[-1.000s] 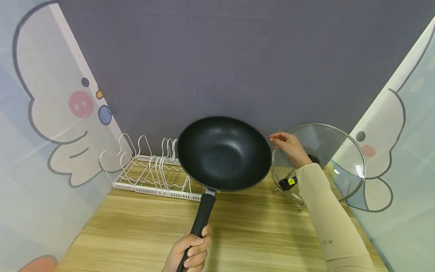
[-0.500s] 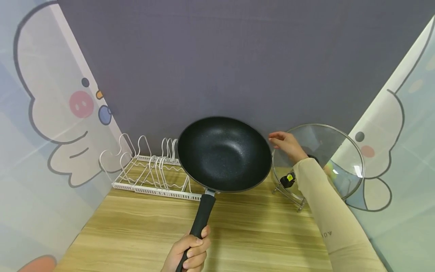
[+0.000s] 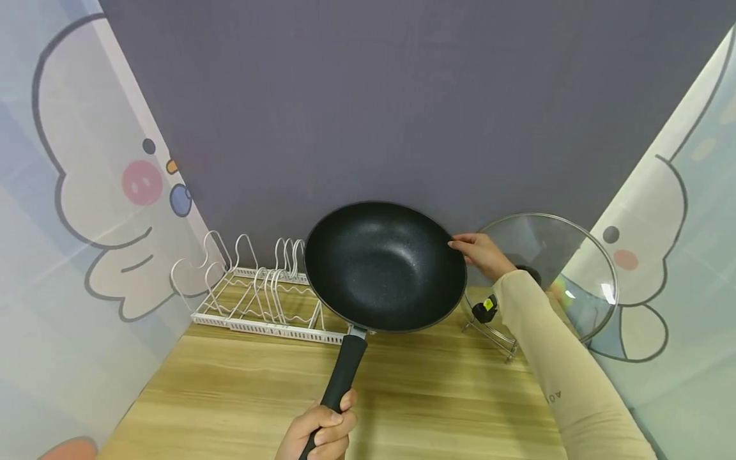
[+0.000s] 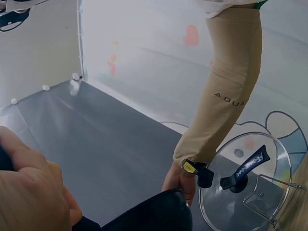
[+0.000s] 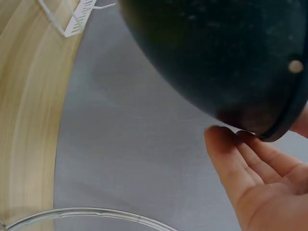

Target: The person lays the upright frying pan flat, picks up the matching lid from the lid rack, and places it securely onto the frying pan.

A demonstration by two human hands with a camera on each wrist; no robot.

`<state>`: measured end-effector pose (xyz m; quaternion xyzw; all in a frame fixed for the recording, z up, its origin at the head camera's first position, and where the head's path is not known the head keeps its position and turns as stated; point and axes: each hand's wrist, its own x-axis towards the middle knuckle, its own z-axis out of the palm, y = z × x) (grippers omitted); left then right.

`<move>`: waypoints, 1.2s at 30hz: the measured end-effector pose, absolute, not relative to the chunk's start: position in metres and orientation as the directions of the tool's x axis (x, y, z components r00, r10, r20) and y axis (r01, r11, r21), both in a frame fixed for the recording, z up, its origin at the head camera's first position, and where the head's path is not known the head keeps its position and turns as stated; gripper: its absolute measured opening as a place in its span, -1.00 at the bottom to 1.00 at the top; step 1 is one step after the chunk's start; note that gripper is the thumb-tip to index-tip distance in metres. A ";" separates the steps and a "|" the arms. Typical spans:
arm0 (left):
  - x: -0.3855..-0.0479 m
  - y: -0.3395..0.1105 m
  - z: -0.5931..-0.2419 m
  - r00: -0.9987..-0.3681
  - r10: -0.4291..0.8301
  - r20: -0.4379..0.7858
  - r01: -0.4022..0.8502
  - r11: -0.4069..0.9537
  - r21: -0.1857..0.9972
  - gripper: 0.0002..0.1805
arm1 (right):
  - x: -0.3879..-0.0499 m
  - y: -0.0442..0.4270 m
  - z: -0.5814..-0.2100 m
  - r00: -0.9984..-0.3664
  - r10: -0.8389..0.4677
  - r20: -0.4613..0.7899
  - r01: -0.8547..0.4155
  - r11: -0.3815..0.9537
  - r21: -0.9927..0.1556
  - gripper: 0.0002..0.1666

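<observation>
A black wok (image 3: 385, 268) is held up above the table, its dark inside facing the head camera. My left hand (image 3: 324, 428) grips its long black handle (image 3: 345, 367) from below. At the wok's right rim, my right hand (image 3: 483, 255) pinches the edge, thumb on the inner side and fingers behind. From the right wrist view, the fingers (image 5: 226, 149) lie against the outer wall of the wok (image 5: 221, 57), while the thumb is mostly hidden behind the rim. The left wrist view shows the back of my left hand (image 4: 33, 192) and little of the handle.
A white wire rack (image 3: 264, 300) stands on the wooden table (image 3: 230, 383) at the back left, partly behind the wok. On the right a glass lid (image 3: 581, 255) leans upright in a small metal stand (image 3: 500, 342), behind my right forearm. A grey wall (image 3: 374, 115) rises behind.
My right hand has moved slightly left and down from beside the wok onto its rim and now pinches it. The left hand keeps its grip on the handle. The head view has shifted a little.
</observation>
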<state>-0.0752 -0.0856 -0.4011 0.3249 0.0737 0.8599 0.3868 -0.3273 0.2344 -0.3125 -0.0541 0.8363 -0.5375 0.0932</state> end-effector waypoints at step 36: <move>-0.074 -0.086 -0.399 -0.546 0.750 0.373 -0.557 -0.658 0.506 -0.64 | -0.312 0.266 -0.316 -0.971 -0.187 -0.150 0.119 0.166 -0.979 -0.24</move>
